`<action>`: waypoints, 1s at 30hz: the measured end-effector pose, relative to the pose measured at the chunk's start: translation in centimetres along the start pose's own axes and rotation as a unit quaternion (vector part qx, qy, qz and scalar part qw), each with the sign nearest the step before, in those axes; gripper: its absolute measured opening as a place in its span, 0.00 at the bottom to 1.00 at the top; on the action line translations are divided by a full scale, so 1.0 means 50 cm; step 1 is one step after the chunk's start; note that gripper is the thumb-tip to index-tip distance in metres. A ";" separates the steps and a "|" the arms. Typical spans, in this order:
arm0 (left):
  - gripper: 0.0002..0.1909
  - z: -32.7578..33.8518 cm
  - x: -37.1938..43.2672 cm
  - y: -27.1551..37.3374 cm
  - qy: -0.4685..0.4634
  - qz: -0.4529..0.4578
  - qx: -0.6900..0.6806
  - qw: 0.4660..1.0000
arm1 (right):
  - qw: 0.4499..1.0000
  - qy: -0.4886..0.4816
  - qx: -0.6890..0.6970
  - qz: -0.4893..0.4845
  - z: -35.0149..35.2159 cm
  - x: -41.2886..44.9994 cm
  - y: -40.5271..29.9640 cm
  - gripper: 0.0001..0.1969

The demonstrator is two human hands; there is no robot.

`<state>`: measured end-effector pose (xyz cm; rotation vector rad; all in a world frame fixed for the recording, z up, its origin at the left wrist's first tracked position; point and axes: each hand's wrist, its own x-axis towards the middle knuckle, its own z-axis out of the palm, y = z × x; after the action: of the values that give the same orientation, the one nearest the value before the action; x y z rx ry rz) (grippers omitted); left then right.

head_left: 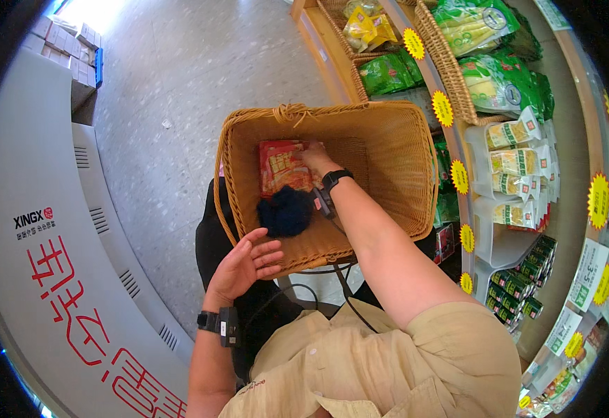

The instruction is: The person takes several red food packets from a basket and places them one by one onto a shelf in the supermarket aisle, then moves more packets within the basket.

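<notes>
Before me is a woven wicker basket point(393, 172) with a braided rim. My right hand point(316, 158) reaches down inside it and grips the right edge of a red printed packet point(278, 163); the fingertips are blurred. A dark navy fluffy item point(286, 211) lies against the packet's near edge. My left hand point(244, 264) is at the basket's near left corner, palm turned inward and fingers apart, holding nothing. Its fingertips overlap the rim in view, though contact cannot be told.
Wooden shelving point(456, 172) along the right holds green food bags point(492, 78), small white-and-yellow packs point(516, 162) and dark cans point(513, 285). A white freezer-like cabinet point(27, 172) lines the left. Stacked boxes point(69, 47) stand beyond it. Black cables point(294, 287) hang by my lap.
</notes>
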<state>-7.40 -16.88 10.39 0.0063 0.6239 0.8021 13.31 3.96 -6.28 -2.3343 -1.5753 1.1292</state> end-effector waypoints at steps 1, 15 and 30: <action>0.22 0.005 0.005 0.005 -0.002 -0.006 0.003 1.000 | 1.000 0.004 0.003 0.005 0.011 0.021 0.023 0.23; 0.22 0.016 0.011 0.009 -0.003 -0.022 0.012 1.000 | 0.980 -0.111 0.116 -0.114 0.000 -0.051 0.008 0.25; 0.25 0.020 0.011 -0.007 0.038 0.027 0.145 0.988 | 0.867 -0.206 0.402 -0.210 -0.328 -0.246 -0.020 0.11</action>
<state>-6.36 -16.53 10.86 0.2606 0.8118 0.7609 20.56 -0.89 12.30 -1.2025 -1.2383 1.7756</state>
